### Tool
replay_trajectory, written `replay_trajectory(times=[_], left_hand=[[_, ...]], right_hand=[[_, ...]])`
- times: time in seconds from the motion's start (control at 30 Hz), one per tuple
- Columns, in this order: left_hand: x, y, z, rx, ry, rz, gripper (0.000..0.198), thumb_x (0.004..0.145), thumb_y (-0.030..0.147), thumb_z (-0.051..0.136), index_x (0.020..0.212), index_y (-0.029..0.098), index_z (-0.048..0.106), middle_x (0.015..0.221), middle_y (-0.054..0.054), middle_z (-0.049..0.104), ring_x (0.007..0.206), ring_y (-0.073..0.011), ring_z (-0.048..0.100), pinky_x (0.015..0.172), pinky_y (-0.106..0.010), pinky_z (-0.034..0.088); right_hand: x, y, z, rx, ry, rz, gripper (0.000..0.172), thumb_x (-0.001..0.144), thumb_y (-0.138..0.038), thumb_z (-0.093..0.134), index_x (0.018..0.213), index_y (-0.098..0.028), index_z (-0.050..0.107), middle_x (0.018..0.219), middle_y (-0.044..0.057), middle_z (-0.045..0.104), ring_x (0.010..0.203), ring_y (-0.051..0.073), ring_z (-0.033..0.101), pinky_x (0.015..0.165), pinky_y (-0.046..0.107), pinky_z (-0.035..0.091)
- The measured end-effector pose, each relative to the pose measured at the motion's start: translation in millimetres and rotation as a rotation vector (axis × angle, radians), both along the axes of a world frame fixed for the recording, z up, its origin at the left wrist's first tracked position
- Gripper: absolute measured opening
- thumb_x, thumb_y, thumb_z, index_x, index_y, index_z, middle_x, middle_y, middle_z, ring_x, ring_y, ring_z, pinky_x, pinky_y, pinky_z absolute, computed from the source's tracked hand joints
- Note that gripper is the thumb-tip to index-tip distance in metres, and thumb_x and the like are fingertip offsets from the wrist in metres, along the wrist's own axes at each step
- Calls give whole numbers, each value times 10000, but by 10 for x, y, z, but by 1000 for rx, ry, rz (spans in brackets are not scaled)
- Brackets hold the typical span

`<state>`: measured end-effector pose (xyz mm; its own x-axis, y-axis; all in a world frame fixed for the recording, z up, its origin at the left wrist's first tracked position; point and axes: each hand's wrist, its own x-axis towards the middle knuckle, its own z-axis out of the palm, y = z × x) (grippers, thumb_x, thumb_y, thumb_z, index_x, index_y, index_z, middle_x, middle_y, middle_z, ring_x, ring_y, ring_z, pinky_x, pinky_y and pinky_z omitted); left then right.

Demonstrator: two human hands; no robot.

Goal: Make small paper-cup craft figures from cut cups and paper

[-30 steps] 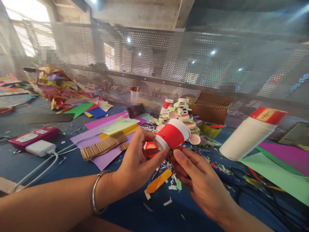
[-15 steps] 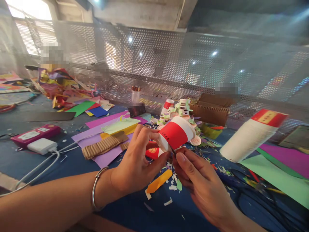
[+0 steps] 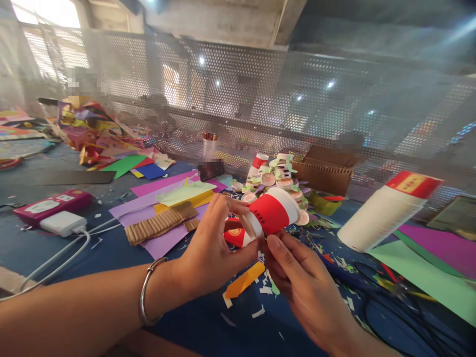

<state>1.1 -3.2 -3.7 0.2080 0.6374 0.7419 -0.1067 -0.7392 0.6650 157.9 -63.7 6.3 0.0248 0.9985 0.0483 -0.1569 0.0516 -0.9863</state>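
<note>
A red and white paper cup (image 3: 271, 213) lies tilted on its side in the air, its wide rim pointing up and right. My left hand (image 3: 217, 238) pinches the narrow base end between thumb and fingers. My right hand (image 3: 303, 277) is closed just below the cup, with the thumb pressed on the index finger. Between those fingers is a small dark thing touching the cup near its base; most of it is hidden. Behind the left fingers, another red and white paper cup (image 3: 235, 235) rests on the table, partly covered.
White paper cups (image 3: 386, 213) lean in a long stack at right. Beyond my hands is a pile of cut cup pieces (image 3: 284, 173). Corrugated cardboard (image 3: 159, 223), coloured paper (image 3: 171, 243), a white charger (image 3: 63, 223) with cables and several scraps lie about. A cardboard box (image 3: 325, 171) stands behind.
The held cup has dropped slightly and turned a little in my left hand. My right fingers remain close to its base, and the dark thing between them shows less.
</note>
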Motion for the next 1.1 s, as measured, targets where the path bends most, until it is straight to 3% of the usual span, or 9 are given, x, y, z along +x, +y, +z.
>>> replay_trajectory(times=[0.17,0.3,0.53,0.7,0.8,0.87,0.97,1.03,1.1], left_hand=[[26,-17,54,-228,-77,-87,338,812,196,752,1051,199,513,1074,-57,570,955,-179,630,893,-401,598],[31,-14,62,-282,-100,-106,335,814,205,755,1042,200,510,1056,-49,581,941,-180,642,874,-393,594],[1,22,84,-288,-148,-71,349,801,231,775,1013,206,499,1068,-44,577,906,-156,632,823,-334,591],[19,12,57,-324,-132,-75,336,818,255,763,1016,206,496,1056,-52,586,889,-163,634,770,-339,594],[42,-21,7,-283,-88,-45,305,816,226,750,993,208,502,996,-34,587,870,-162,625,801,-361,591],[49,-38,-30,-235,-43,-20,302,809,201,745,1010,210,520,999,-36,580,888,-173,625,816,-373,596],[42,-48,-58,-165,-15,-9,296,802,155,731,1027,212,547,1040,-45,560,935,-185,620,856,-384,599],[33,-52,-45,-194,-42,-40,290,815,178,735,1033,210,546,1067,-55,566,961,-190,620,873,-381,594],[25,-58,-11,-323,-110,-114,340,832,262,759,1077,208,529,1086,-66,589,969,-192,629,832,-351,594]], right_hand=[[-39,7,38,-31,65,-34,365,737,-573,856,784,-239,717,695,-16,511,609,108,428,533,199,396],[-47,16,48,-17,71,-53,366,718,-570,871,814,-243,737,754,15,599,704,143,524,623,227,478],[-5,-15,2,-3,-42,7,389,861,-584,741,784,-219,633,647,-42,399,539,89,264,449,210,204],[-8,-16,19,-21,-34,27,430,859,-596,738,746,-209,589,614,-63,326,520,79,231,444,208,173],[-27,-13,20,-9,-2,3,410,829,-572,782,745,-203,624,658,-41,408,563,85,311,472,185,278],[-39,-19,11,18,24,-18,347,825,-539,802,789,-217,679,718,-18,497,624,100,397,566,191,403],[-45,-34,6,23,57,-13,268,835,-507,806,845,-251,727,764,-3,581,672,117,476,695,219,489],[-40,-38,15,12,77,5,248,837,-500,807,860,-264,736,773,-1,600,679,118,497,699,214,493],[-29,-29,23,-2,98,22,263,819,-507,823,875,-265,735,790,1,610,684,114,506,674,204,485]])
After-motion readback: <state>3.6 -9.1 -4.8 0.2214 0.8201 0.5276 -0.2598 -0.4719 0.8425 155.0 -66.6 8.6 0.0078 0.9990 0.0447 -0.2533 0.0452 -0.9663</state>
